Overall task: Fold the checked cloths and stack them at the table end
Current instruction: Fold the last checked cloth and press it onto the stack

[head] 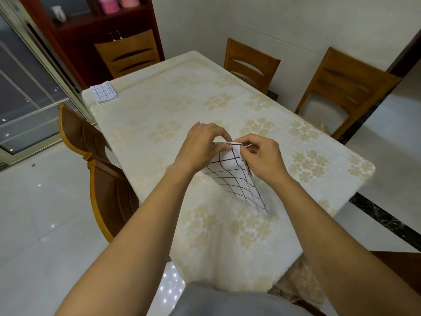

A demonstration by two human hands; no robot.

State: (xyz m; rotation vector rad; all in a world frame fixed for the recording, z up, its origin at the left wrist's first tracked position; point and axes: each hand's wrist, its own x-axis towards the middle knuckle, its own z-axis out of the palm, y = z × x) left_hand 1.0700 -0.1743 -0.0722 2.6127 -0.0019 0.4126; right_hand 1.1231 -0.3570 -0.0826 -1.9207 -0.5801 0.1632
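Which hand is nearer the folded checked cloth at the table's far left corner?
Left. The left hand pinches the held cloth on the side toward the folded cloth; the right hand lies farther.

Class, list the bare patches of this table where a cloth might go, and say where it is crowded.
Bare: mid table, between the folded stack at the far left corner and the held cloth; the far end by the chairs. Crowded: the near part, where left hand and right hand pinch that cloth.

Head-height, angled down over table (227, 92)
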